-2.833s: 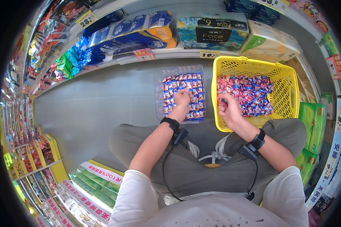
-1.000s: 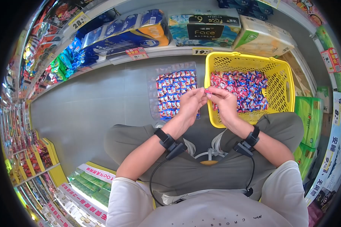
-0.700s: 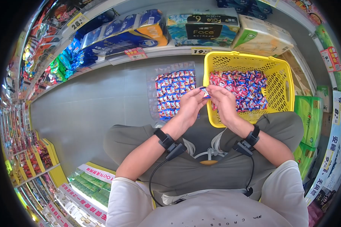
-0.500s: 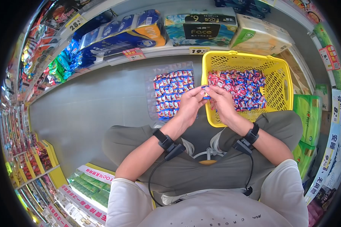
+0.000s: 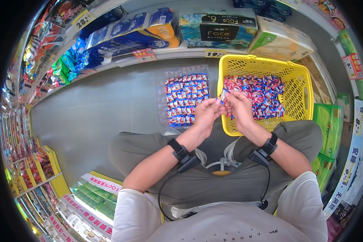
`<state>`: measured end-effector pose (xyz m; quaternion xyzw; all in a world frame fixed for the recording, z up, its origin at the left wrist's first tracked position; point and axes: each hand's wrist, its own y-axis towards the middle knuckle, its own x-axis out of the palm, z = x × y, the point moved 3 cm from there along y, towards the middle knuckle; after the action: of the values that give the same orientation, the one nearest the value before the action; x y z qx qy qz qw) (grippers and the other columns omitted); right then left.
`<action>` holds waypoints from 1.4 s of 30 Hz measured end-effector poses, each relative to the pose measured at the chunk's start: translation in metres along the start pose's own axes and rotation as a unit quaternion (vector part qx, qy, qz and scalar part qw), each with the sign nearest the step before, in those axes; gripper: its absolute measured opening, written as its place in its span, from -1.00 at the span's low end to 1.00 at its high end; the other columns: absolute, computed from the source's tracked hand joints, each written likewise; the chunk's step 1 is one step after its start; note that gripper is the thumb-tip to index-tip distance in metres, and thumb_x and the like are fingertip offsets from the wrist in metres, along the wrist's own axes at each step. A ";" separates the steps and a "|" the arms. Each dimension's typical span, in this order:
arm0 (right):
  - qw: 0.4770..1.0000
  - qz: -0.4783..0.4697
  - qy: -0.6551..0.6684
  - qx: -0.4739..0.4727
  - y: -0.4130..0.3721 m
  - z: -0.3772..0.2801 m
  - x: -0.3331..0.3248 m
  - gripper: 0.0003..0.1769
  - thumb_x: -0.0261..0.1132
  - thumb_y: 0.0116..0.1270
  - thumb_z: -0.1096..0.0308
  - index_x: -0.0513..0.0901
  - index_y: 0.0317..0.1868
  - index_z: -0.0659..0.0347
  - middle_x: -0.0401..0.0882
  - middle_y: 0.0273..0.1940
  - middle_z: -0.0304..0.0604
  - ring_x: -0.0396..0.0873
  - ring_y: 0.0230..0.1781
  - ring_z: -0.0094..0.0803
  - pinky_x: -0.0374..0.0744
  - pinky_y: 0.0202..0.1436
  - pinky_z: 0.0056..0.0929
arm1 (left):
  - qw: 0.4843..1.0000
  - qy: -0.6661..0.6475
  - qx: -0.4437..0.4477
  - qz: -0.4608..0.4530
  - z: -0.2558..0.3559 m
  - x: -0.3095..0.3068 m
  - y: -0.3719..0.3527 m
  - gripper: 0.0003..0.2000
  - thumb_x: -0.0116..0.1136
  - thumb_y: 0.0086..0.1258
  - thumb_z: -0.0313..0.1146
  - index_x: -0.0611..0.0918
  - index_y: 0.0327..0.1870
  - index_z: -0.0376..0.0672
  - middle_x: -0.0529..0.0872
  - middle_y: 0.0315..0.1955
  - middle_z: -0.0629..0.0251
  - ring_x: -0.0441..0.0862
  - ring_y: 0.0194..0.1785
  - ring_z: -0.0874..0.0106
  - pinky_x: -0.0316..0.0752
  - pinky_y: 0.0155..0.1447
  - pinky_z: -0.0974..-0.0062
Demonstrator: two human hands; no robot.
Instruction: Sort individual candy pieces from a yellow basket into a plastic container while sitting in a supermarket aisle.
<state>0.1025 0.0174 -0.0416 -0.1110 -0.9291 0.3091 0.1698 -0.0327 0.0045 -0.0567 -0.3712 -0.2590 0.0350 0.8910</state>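
Observation:
Between my two hands, over the near left edge of the yellow basket (image 5: 306,103), is a small wrapped candy (image 5: 224,96). My left hand (image 5: 207,115) pinches its lower left end, fingers closed. My right hand (image 5: 240,109) has thumb and fingertips closed on its upper end. Loose red and blue wrapped candies (image 5: 266,94) fill much of the basket's left and middle part. To the left of my hands, a clear plastic tray (image 5: 161,101) lies on the floor and holds rows of similar candies (image 5: 185,97) laid side by side.
Shelves with tissue packs (image 5: 218,30) and blue packages (image 5: 129,34) run behind the basket and tray. Green packs (image 5: 327,129) stand at the right. My crossed legs (image 5: 149,155) are near the tray and basket. A candy rack (image 5: 48,165) stands at the left.
The candy between my fingers is now tilted upright and shows more of its length. My left hand has shifted slightly right and down. The whole view has moved slightly.

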 end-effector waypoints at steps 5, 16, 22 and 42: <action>0.999 0.009 0.017 0.034 0.003 0.010 -0.005 -0.72 0.28 0.35 0.39 0.56 0.06 0.17 0.56 -0.22 -0.33 0.48 -0.40 -0.63 0.43 -0.39 -0.62 | 0.987 -0.034 0.036 0.155 -0.008 -0.040 0.037 -0.89 0.10 0.55 -0.38 0.54 -0.07 -0.20 0.61 -0.33 0.34 0.58 -0.36 0.50 0.58 -0.26 0.52; 0.996 -0.002 0.044 0.075 0.003 0.012 -0.006 -0.77 0.19 0.32 0.47 0.54 0.00 0.19 0.44 -0.39 -0.36 0.42 -0.48 -0.63 0.41 -0.39 -0.56 | 0.927 -0.018 0.043 0.371 -0.005 -0.146 0.137 -0.89 0.18 0.47 -0.39 0.63 -0.20 -0.24 0.57 -0.53 0.39 0.45 -0.49 0.57 0.38 -0.40 0.45; 0.994 -0.004 0.033 0.102 0.004 0.014 -0.009 -0.78 0.20 0.34 0.46 0.50 -0.01 0.14 0.50 -0.33 -0.36 0.42 -0.43 -0.61 0.41 -0.29 -0.55 | 0.880 0.264 0.145 0.366 -0.030 -0.182 0.184 -0.87 0.25 0.40 -0.42 0.68 -0.33 -0.29 0.70 -0.38 0.29 0.58 -0.36 0.50 0.48 -0.29 0.42; 0.997 0.054 0.018 0.052 0.016 0.024 -0.024 -0.78 0.19 0.31 0.46 0.54 -0.03 0.14 0.45 -0.33 -0.38 0.42 -0.48 -0.60 0.43 -0.38 -0.52 | 0.920 0.097 0.038 0.377 0.001 -0.100 0.122 -0.77 0.14 0.43 -0.35 0.67 0.00 -0.26 0.72 -0.27 0.31 0.61 -0.35 0.44 0.51 -0.32 0.42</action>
<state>0.1170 0.0095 -0.0752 -0.1574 -0.9012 0.3639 0.1750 -0.1037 0.0679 -0.1831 -0.4091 -0.0107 0.3420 0.8459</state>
